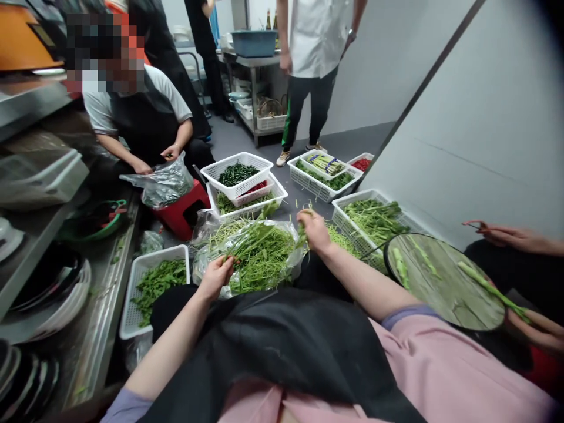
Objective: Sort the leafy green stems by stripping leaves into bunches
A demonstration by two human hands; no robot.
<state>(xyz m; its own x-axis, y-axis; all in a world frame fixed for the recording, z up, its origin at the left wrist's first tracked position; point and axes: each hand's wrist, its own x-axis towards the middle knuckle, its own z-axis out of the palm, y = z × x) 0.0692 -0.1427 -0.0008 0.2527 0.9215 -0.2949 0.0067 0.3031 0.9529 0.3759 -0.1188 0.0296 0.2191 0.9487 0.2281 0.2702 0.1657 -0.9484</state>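
My left hand (pixel 217 276) is closed around the stem ends of a bunch of leafy green stems (pixel 251 235), which slants up to the right over a plastic bag (pixel 202 264) heaped with thin green stems (pixel 259 264). To the right of the heap, my right hand (pixel 314 230) is raised with its fingers pinched together on some green stems (pixel 302 235). A white basket of leafy greens (pixel 187 261) stands left of the bag. Another white basket (pixel 352 235), holding thicker leafy stalks (pixel 374 217), is to the right.
White baskets of green and red peppers (pixel 238 191) and asparagus (pixel 325 163) stand ahead. A seated person (pixel 145 117) handles a bag over a red stool (pixel 180 214). Dish shelves (pixel 101 329) line the left; a round board (pixel 445 282) and another person's hands (pixel 537 329) are at right.
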